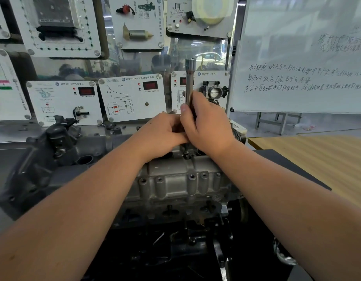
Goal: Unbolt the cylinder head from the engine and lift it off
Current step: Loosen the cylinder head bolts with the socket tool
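Display wall: fills the upper left and centre of the frame, hung with white training panels carrying red readouts and mounted car parts.
Whiteboard: upper right, covered in handwritten lines.
Wooden table: right edge, striped light grain, behind the dark bench.
Engine: lower centre, dark block reaching down to the bottom edge.
Cylinder head: centre, grey cast metal seated on the engine, a row of threaded holes along the near face.
Left hand: centre, just above the cylinder head, fingers curled inward against the right hand; probably closed round the tool's lower end, though hidden.
Right hand: centre, touching the left hand, fingers and thumb wrapped round the socket tool's shaft.
Socket tool: upright steel tube rising from the right hand toward upper centre, open end on top, lower end pointing down at the top of the cylinder head.
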A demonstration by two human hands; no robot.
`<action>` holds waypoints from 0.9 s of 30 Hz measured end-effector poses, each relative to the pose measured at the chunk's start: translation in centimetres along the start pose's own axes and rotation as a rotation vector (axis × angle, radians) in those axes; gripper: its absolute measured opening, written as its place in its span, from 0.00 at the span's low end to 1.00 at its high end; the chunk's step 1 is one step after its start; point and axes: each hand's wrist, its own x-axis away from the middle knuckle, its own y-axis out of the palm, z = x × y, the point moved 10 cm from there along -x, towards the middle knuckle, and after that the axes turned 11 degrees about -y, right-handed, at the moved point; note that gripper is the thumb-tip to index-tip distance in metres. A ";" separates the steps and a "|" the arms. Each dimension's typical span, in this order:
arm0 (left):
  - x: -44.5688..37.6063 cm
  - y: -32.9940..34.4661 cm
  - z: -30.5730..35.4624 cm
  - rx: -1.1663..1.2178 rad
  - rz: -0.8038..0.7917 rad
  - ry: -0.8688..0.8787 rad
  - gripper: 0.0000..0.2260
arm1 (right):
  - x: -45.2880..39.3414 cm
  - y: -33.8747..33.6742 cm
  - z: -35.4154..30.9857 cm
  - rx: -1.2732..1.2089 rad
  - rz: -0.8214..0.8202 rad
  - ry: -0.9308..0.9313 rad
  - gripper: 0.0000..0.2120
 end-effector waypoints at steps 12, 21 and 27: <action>0.3 -0.1 0.3 0.007 0.008 0.003 0.10 | 0.0 -0.3 0.0 0.000 0.043 0.001 0.07; 0.0 -0.1 -0.1 -0.018 0.023 -0.005 0.10 | -0.1 -0.1 0.1 0.019 0.009 0.022 0.18; 0.1 -0.1 0.2 -0.030 0.011 0.008 0.08 | 0.0 -0.1 -0.1 -0.017 0.009 -0.001 0.14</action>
